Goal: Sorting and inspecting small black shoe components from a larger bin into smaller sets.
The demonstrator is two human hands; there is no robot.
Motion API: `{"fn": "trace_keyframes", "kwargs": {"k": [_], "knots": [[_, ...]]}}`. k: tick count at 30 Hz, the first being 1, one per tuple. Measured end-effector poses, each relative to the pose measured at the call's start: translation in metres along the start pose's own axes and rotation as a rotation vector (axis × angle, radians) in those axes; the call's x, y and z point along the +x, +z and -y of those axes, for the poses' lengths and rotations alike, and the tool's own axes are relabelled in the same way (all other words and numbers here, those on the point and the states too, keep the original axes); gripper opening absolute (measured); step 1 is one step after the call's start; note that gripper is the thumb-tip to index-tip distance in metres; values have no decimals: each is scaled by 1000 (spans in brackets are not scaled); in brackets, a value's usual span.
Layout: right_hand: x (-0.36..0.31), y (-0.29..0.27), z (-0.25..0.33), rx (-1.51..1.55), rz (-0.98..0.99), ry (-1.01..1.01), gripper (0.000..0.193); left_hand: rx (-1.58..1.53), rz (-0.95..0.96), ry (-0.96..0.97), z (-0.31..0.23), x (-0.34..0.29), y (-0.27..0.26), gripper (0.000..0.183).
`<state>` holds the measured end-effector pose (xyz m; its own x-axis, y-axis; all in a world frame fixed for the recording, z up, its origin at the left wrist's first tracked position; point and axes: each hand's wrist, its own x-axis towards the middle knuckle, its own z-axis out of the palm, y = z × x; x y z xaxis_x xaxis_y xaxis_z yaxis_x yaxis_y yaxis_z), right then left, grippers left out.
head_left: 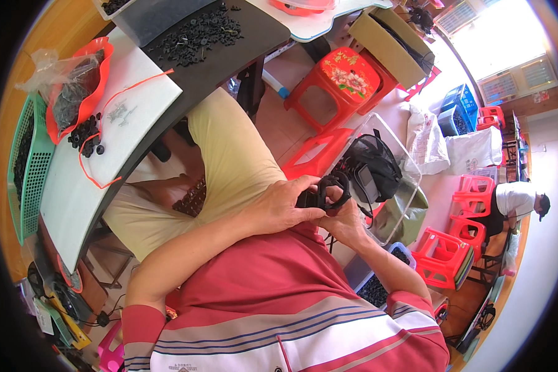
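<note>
In front of my waist, both hands are closed on a black looped strap-like thing (326, 193), whose exact kind I cannot make out. My left hand (282, 208) pinches its left side between thumb and fingers. From the right, my right hand (346, 222) grips it, with a black loop lying around the fingers. Just beyond my right hand is a clear plastic bin (408, 192), holding a black mesh bag (381, 158) and a small dark device (367, 181).
At left, a table with a white board (139, 93) bears a red tray (99, 93), a green basket (40, 180) and small black parts (195, 38). Red stools (319, 93) stand ahead and at right. A blue bin (366, 276) sits by my right elbow. Another person (516, 201) bends far right.
</note>
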<state>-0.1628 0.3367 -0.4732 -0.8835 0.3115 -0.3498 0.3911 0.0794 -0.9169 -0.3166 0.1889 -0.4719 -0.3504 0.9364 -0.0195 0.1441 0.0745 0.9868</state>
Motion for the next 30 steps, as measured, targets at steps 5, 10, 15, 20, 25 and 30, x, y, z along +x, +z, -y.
{"fn": "trace_keyframes", "kwargs": {"k": [5,10,15,20,25,30], "knots": [[-27,-7,-36,0,-172,-1,38,138,205,-66,19,13,9,47],[-89,-10,-92,-363,-349,-223,30,220,226,53,32,17,17,45],[-89,0,-113,341,-137,356,19,224,303,81,36,25,26,42],[-74,-5,-107,259,-296,143,32,339,341,61,36,34,35,44],[-63,6,-113,209,-339,63,43,312,396,74,44,44,49,49],[-51,12,-112,239,-374,-90,27,386,364,54,57,41,57,52]]}}
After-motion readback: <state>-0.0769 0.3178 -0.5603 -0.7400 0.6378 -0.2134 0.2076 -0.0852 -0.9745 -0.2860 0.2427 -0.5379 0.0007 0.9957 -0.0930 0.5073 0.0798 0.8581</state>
